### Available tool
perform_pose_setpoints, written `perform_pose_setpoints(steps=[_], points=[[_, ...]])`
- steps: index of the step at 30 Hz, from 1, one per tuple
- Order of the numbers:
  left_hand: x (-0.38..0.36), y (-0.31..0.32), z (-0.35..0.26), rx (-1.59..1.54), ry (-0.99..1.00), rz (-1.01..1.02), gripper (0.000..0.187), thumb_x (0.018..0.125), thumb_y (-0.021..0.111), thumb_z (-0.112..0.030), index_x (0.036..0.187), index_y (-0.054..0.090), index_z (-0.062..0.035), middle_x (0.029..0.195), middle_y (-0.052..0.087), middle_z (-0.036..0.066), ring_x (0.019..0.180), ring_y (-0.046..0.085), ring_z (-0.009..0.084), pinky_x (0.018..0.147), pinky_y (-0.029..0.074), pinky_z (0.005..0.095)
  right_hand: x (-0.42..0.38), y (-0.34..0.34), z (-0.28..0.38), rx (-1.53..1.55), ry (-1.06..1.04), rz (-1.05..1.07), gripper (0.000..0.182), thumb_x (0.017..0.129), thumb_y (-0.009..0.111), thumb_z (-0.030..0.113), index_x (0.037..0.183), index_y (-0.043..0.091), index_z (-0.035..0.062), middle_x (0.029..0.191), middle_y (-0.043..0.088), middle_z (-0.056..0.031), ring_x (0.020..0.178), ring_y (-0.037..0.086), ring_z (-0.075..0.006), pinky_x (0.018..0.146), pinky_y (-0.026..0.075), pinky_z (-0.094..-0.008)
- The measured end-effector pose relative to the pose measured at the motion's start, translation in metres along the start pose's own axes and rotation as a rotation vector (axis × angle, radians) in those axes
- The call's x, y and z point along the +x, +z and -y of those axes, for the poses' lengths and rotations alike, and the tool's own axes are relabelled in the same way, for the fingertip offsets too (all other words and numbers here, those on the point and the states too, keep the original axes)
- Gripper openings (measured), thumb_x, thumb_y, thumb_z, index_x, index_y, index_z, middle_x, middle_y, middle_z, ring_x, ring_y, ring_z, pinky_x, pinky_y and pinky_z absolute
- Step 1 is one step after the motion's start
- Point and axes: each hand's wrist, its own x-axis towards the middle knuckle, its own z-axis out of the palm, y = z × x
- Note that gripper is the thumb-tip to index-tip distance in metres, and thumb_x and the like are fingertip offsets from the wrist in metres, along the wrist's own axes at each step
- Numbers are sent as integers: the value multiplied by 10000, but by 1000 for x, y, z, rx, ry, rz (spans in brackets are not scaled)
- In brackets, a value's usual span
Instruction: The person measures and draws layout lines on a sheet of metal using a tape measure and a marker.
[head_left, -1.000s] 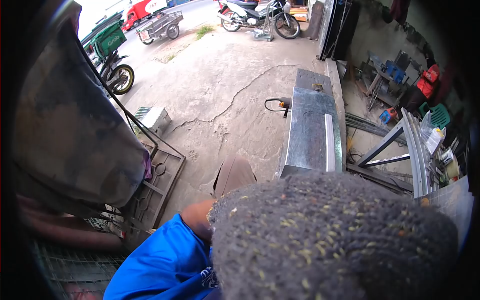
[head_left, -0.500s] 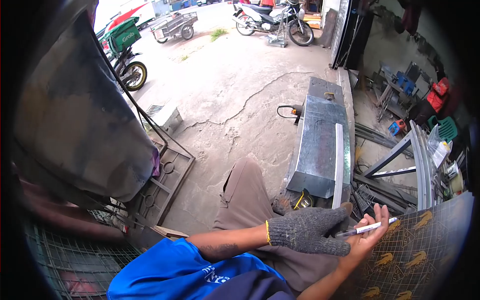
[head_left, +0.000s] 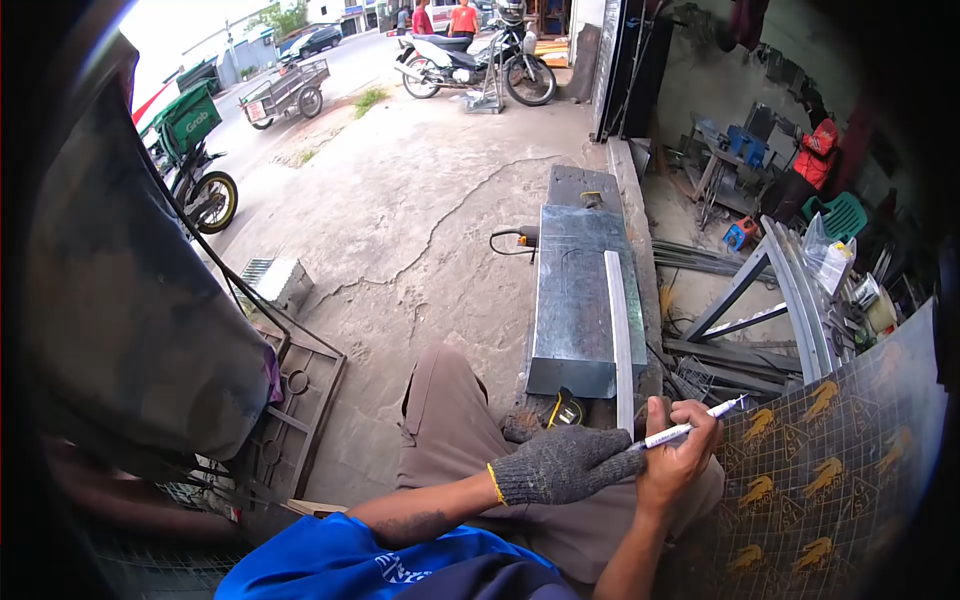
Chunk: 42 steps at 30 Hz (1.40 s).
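A white marker pen (head_left: 684,430) slants up to the right across my bare right hand (head_left: 680,455), whose fingers are curled round it. Its narrow dark tip points away to the right. My left hand (head_left: 565,466) wears a dark grey knitted glove with a yellow cuff edge. The gloved fingers and thumb close at the pen's lower left end, against the right hand. Just beyond the hands, a pale flat metal strip (head_left: 618,330) lies lengthwise on a grey metal-topped block (head_left: 572,300). A tape measure (head_left: 567,410) with yellow blade sits at its near end.
A patterned dark board (head_left: 800,480) lies to my right, below a metal frame (head_left: 795,290). A metal grille (head_left: 300,400) stands left. A corded tool (head_left: 522,238) rests beside the block. A co-worker in a red top (head_left: 817,155) is at the back right; motorcycles (head_left: 470,65) stand outside.
My right hand has gone from an open palm with the pen lying across it to a curled grip, with the pen tilted upward. Both hands have shifted left in view as the camera turned right.
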Motion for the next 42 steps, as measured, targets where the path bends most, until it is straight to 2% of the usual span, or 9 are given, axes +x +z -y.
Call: perform_pose_setpoints(steps=[3,5,7,8,12,19,37,38,42], points=[[-12,19,-3,-61,69,-53,386,1073,538,-378,1211,636,-31,935,703,211,848,693,380,775,538,473,2,0,-21,20,99,-66,323,936,774,113,936,457,50,844,499,-85,812,527,-273,795,447,-442],[-15,13,-11,-235,-91,122,362,1082,533,-349,1195,640,-23,906,689,186,838,687,334,798,542,447,7,-6,-26,59,150,-69,352,1025,679,270,928,420,52,819,463,-68,793,499,-236,787,434,-403],[-15,16,-2,-277,37,-75,329,1091,525,-315,1176,648,-22,901,676,160,842,676,289,824,542,413,10,-15,-23,390,279,-77,425,1087,516,451,959,450,51,811,471,-49,750,470,-174,728,408,-336],[-12,15,4,-257,60,-201,318,1082,546,-278,1240,647,-21,970,692,171,882,691,280,843,543,393,10,-17,-18,412,381,-71,672,1089,270,635,922,527,37,768,471,-26,672,425,-120,660,363,-275],[2,-18,19,-110,150,-306,347,1058,592,-258,1345,630,-66,1071,707,175,930,713,287,862,548,405,4,-35,-7,727,527,106,857,1052,140,720,766,582,44,691,487,-31,591,406,-99,633,387,-250],[-1,-37,22,-54,182,-395,336,1032,637,-225,1330,662,-72,1110,718,169,1007,723,308,880,565,403,3,-30,13,848,543,157,910,1060,120,701,719,620,22,660,537,-33,516,369,-81,499,276,-225],[3,-45,20,-28,159,-382,311,998,676,-139,1301,687,-71,1183,734,144,1129,695,273,964,543,394,10,-31,23,828,522,268,862,1078,196,673,764,632,-2,660,516,-28,554,366,-72,552,279,-236],[4,-45,20,3,158,-368,312,999,675,-135,1304,685,-72,1188,734,139,1130,695,267,969,540,393,6,-31,12,832,460,304,888,1100,134,616,802,681,-16,736,665,-72,545,439,-76,524,323,-240],[3,-42,21,-39,131,-307,347,982,689,-143,1324,671,-85,1181,728,144,1097,702,286,956,538,401,8,-27,20,861,528,276,851,1087,200,655,767,635,-4,662,522,-34,551,362,-72,553,282,-233]])
